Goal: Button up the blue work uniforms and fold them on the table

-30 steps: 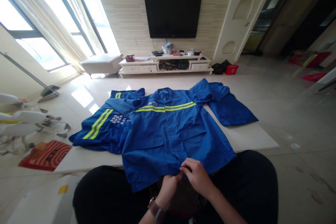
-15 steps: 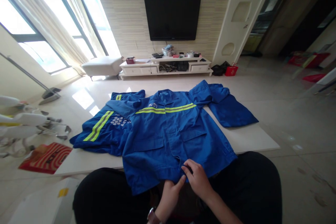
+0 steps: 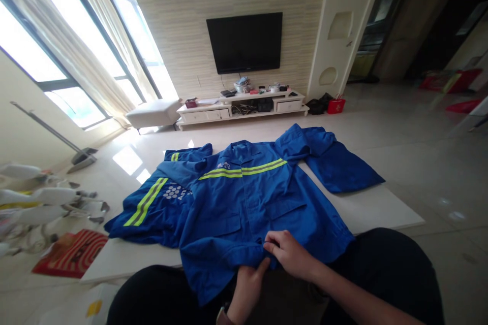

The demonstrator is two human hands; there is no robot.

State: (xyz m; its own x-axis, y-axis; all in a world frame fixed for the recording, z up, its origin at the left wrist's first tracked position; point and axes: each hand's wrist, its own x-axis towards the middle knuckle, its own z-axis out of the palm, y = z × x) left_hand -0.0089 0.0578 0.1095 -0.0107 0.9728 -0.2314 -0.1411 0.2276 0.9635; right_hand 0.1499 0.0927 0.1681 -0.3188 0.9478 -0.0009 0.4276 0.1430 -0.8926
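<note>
A blue work jacket with yellow-and-grey reflective stripes lies front up, its hem hanging over the near edge of a white table. My left hand grips the bottom hem near the front opening; its fingers are tucked under the cloth and partly hidden. Just right of it, my right hand pinches the front edge at the hem, fingers curled. Whatever small part lies between the fingertips is hidden. Another blue garment with a stripe and white print lies under the jacket's left side.
Folded blue cloth lies at the table's right. My dark-trousered knees flank the jacket. A red patterned bag and white objects are at left. A low white TV cabinet stands by the far wall under a television.
The camera view has tilted up slightly, so the scene sits lower. The hem is lifted and bunched more near my left hand. Both hands keep hold of the jacket.
</note>
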